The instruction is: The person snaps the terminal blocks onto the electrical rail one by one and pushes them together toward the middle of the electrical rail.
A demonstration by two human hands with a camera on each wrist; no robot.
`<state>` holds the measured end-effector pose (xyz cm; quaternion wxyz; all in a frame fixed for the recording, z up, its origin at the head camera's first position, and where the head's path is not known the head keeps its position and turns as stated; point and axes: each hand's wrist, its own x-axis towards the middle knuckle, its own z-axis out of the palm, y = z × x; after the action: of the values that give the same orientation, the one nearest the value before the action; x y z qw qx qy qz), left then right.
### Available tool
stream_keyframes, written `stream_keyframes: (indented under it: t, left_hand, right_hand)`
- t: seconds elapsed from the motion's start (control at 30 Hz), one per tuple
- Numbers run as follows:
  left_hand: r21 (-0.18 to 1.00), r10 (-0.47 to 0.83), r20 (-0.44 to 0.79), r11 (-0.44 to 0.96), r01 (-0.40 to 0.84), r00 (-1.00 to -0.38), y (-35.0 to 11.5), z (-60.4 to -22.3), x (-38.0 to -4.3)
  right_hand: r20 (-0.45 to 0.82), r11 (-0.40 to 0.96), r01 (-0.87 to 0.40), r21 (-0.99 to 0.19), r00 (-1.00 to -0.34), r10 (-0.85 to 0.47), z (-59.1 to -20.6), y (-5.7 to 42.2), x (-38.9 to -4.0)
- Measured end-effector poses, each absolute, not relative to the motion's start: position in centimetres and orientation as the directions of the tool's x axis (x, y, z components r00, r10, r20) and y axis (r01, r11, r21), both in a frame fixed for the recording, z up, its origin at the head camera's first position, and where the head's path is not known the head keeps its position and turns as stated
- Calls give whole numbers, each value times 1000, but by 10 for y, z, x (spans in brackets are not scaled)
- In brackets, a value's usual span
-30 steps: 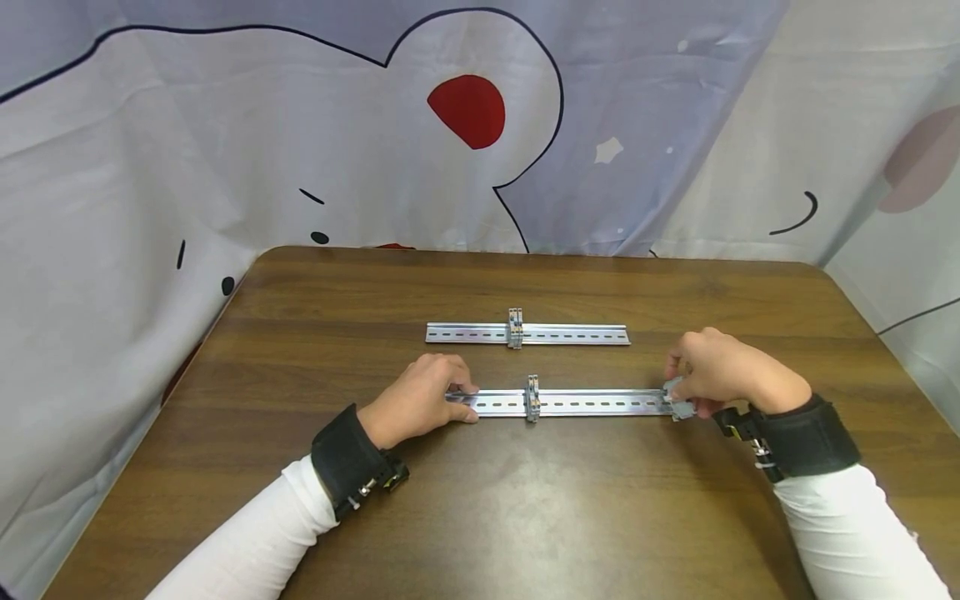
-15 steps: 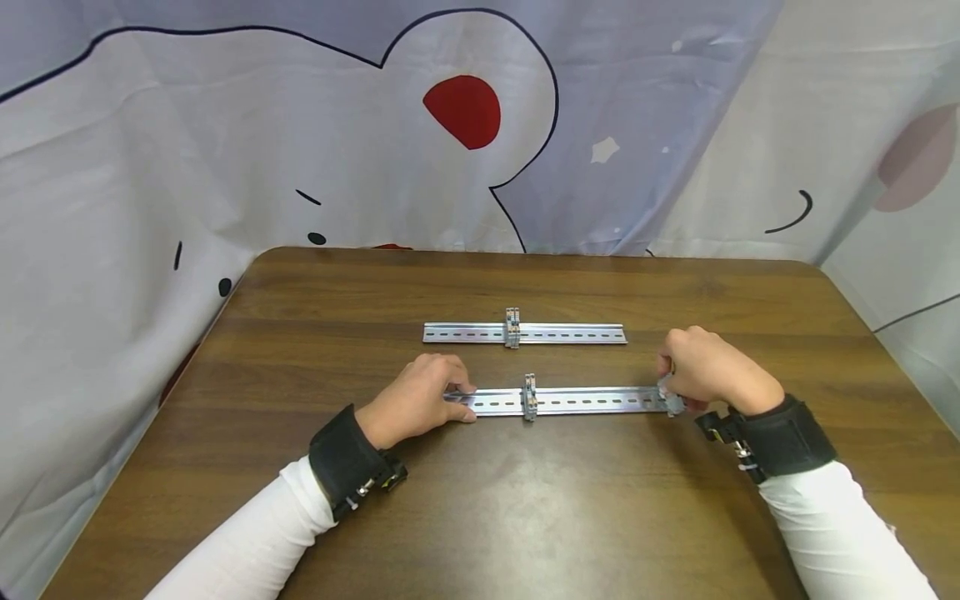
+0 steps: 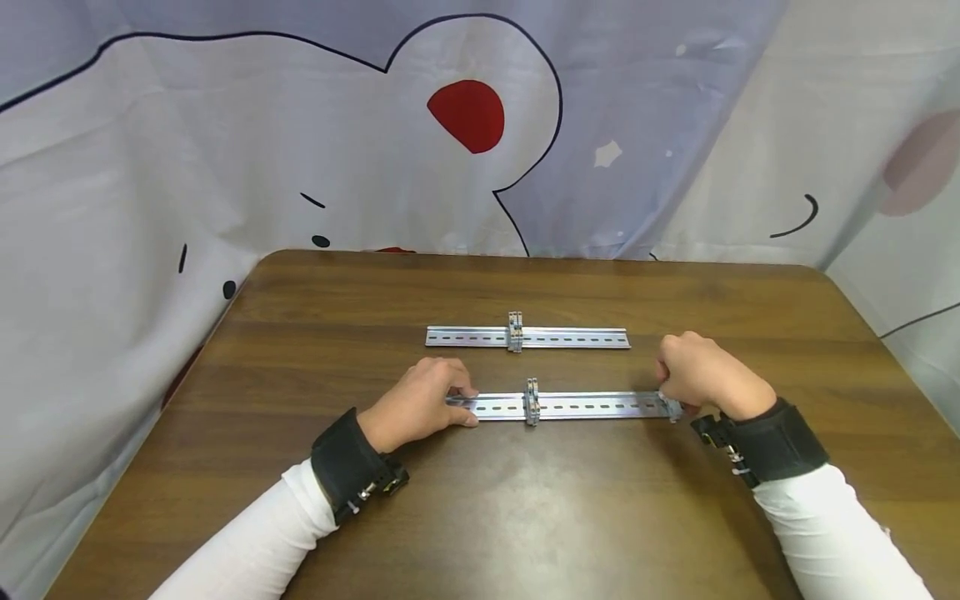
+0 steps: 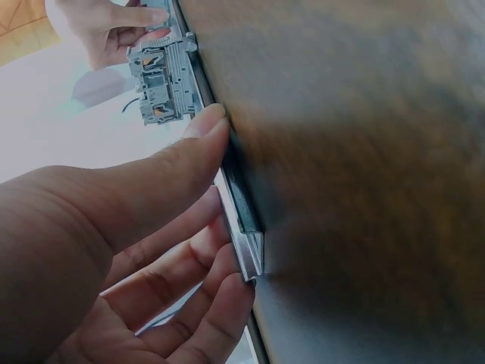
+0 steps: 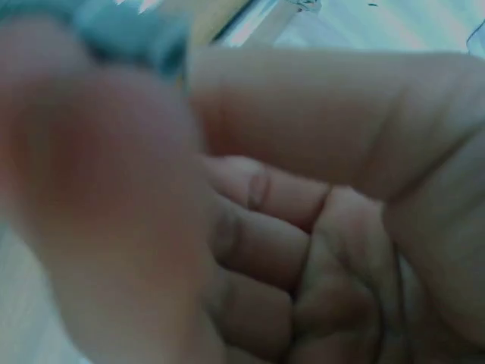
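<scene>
The near slotted metal DIN rail (image 3: 592, 406) lies crosswise on the wooden table. My left hand (image 3: 422, 401) grips its left end, thumb on the near edge and fingers on the far edge. Grey terminal blocks (image 3: 532, 402) sit clipped side by side near the rail's middle, and the left wrist view shows these blocks (image 4: 163, 82) just beyond my thumb. At the right end, my right hand (image 3: 708, 377) pinches another grey terminal block (image 3: 671, 407), which overlaps the rail end. Close up in the right wrist view, that block (image 5: 132, 34) is blurred and mostly hidden by fingers.
Behind the near rail, a second DIN rail (image 3: 577, 337) lies parallel, with grey terminal blocks (image 3: 515, 332) standing near its middle. A printed curtain (image 3: 337, 142) hangs along the table's back and sides.
My right hand has moved slightly left with the terminal block, which has turned from lying flatter to standing more edge-on at the rail end. My left hand keeps its hold.
</scene>
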<state>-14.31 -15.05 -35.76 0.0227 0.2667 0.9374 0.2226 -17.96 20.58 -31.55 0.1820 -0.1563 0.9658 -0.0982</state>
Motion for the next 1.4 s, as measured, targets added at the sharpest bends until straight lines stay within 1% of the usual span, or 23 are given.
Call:
stream_keyframes:
  t: [0.07, 0.13, 0.23, 0.33, 0.5, 0.67, 0.8, 1.13, 1.4]
  left_hand:
    - [428, 508, 75, 761, 488, -858, -151, -357, -143]
    - [433, 505, 76, 760, 485, -860, -151, -356, -143]
    - [441, 503, 77, 757, 481, -861, -152, -354, -144]
    - [439, 510, 84, 752, 491, -856, -152, -354, -144]
    - [440, 513, 85, 750, 495, -854, -152, -356, -144]
    - [438, 514, 88, 749, 497, -853, -152, -357, -144]
    - [439, 511, 84, 752, 492, -855, -152, -357, -144]
    - [447, 507, 71, 754, 482, -859, -150, -358, -144]
    - [452, 508, 65, 752, 479, -859, -149, -358, -144]
  right_hand:
    - [-367, 925, -244, -290, -865, -343, -311, 209, -180]
    - [-397, 904, -234, -358, -838, -374, -306, 216, -182]
    - [-444, 846, -199, -495, -779, -443, -301, 231, -186]
    - [-457, 769, -180, -614, -713, -532, -303, 247, -189]
    - [-464, 662, -110, -741, -629, -624, -316, 262, -198]
    - [-451, 561, -8, -828, -586, -674, -330, 266, -206]
    - [-430, 517, 14, -856, -575, -696, -338, 259, -208]
    - [-381, 448, 36, -893, -590, -712, -345, 226, -201]
    - [-366, 439, 45, -898, -631, -684, -348, 198, -192]
